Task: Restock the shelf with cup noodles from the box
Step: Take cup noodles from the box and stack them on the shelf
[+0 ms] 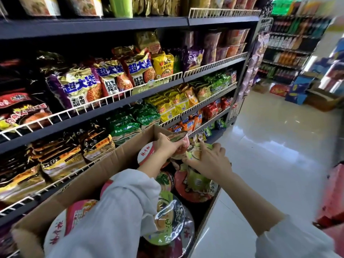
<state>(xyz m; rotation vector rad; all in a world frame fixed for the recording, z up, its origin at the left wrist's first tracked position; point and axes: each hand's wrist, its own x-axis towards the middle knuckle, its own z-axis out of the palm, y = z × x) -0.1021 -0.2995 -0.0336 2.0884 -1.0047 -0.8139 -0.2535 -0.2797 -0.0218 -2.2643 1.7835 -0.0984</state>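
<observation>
A brown cardboard box (104, 168) stands in front of the shelf (119, 101), filled with several cup noodles in red, pink and green wraps. My left hand (164, 144) is at the box's far end, closed around a red-and-pink cup noodle (179, 144) held on its side. Beside it, my right hand (210, 161) grips a green cup noodle (195, 154) from above. The two cups touch each other. More cups, such as a green-lidded one (167, 220), lie under my left sleeve.
The shelf on the left carries rows of bagged instant noodles behind white wire rails, with cup noodles (229, 45) on an upper tier at the far end. A shiny tiled aisle floor (270, 146) runs on the right. Boxes (297, 90) sit on the floor further off.
</observation>
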